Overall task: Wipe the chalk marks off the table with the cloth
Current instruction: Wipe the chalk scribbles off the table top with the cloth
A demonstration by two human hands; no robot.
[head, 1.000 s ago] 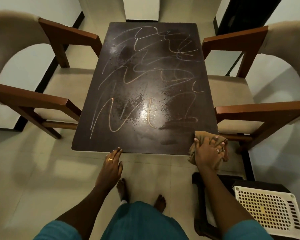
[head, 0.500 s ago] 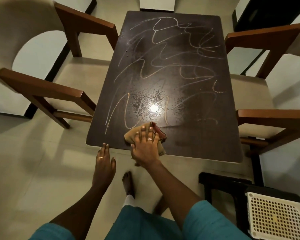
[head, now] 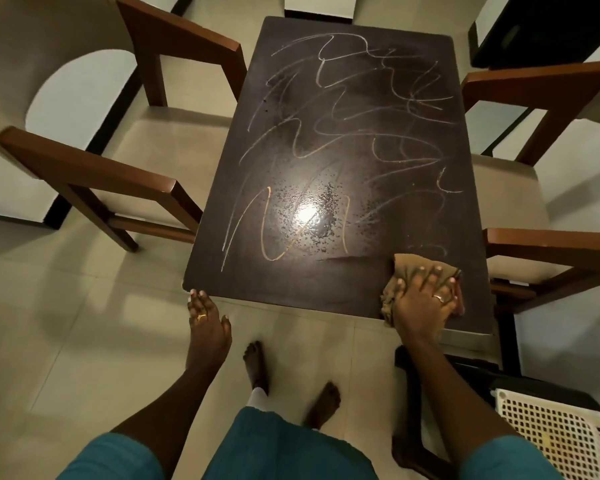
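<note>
Since half a second ago, the right hand (head: 426, 299) has swept the cloth (head: 407, 268) from the left-centre of the near edge across to the near right corner of the dark table (head: 326, 289). From my remote view, that hand lies flat on the tan cloth with fingers spread and straight, pressing it down rather than clutching it; part of the cloth hangs over the table's near edge. The left hand (head: 207, 318) has stayed by the near left corner, fingers straight and holding nothing, tips touching the edge. I see chalk marks (head: 343, 133) looping over the middle and far parts of the top, while the near strip beside the cloth looks dark and unmarked. Wooden chairs (head: 94, 171) flank the table, and a white perforated plastic piece (head: 555, 434) sits at lower right.
</note>
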